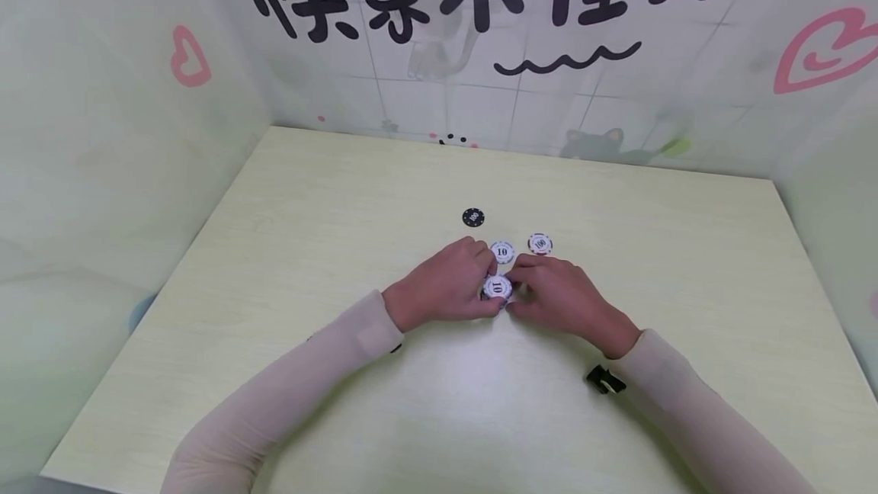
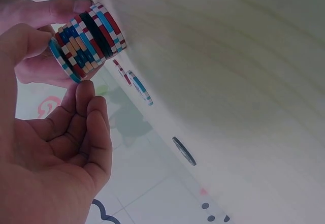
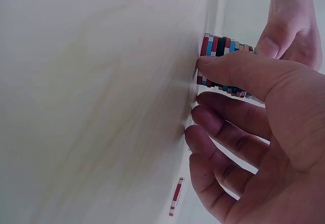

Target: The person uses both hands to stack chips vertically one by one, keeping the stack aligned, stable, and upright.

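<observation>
A tall stack of poker chips (image 2: 91,41) in mixed red, blue, tan and black stands on the table between both hands. My left hand (image 1: 449,280) is at its upper end, thumb and forefinger pinching the top chip (image 1: 497,287), marked 10. Low down on the stack, my right hand (image 1: 559,294) holds it between thumb and forefinger; the other fingers (image 3: 203,137) are bent loosely beside it. Just behind the stack lies a white and blue chip (image 1: 502,252) marked 10. A white and red chip (image 1: 539,243) lies to its right, and a black chip (image 1: 473,217) farther back left.
The pale wooden table (image 1: 329,204) meets a printed back wall (image 1: 446,109) with black characters. Side walls rise at left and right. A small black clip-like piece (image 1: 606,380) is by the right sleeve.
</observation>
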### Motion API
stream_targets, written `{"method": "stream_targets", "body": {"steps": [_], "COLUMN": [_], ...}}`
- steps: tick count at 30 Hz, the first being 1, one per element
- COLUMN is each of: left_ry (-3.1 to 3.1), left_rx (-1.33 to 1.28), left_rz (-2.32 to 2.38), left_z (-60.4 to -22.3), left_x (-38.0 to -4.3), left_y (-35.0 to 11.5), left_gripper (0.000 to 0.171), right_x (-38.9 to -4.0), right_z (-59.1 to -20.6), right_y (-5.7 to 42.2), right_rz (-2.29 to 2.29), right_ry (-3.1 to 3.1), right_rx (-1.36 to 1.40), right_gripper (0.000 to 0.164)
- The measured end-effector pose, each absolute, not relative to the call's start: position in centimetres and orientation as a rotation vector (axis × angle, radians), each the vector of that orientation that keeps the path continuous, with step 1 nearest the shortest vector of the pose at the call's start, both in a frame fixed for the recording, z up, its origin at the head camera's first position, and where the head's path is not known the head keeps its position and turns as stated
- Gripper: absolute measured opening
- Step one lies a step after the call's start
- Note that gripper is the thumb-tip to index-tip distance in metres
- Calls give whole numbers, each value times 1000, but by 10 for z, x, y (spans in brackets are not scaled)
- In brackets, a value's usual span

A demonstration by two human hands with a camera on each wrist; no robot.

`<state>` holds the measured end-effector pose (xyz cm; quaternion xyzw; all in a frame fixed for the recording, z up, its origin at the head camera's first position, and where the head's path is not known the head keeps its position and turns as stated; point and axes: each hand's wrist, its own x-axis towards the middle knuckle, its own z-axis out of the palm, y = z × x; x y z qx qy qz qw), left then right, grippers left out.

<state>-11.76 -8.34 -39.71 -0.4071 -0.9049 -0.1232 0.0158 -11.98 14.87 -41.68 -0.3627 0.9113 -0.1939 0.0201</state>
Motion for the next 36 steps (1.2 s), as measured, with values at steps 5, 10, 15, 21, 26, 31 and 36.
{"method": "stream_targets", "body": {"steps": [5,10,15,21,26,31,36], "left_ry": [-2817,-2815,-2821,-2819,-2837,-2824,-2853], "left_rx": [-1272,-1274,-1267,-1269,-1252,-1240,-1207], "left_rz": [-328,-312,-309,-343,-428,-462,-421], "left_z": [-397,-396,-396,-396,-392,-390,-386], "left_x": [-118,-117,-116,-118,-122,-130,-139], "left_y": [-83,-83,-83,-86,-88,-91,-94], "left_gripper": [39,38,38,42,42,31,21], "right_x": [-119,-119,-119,-120,-120,-120,-120], "right_z": [-416,-415,-416,-417,-417,-416,-416], "right_y": [149,148,148,148,148,148,149], "right_rz": [-600,-592,-588,-583,-592,-587,-588], "right_ry": [2827,2825,2826,2827,2830,2831,2835], "right_rx": [-1121,-1116,-1115,-1120,-1127,-1130,-1134], "right_gripper": [30,29,29,30,29,30,32]}}
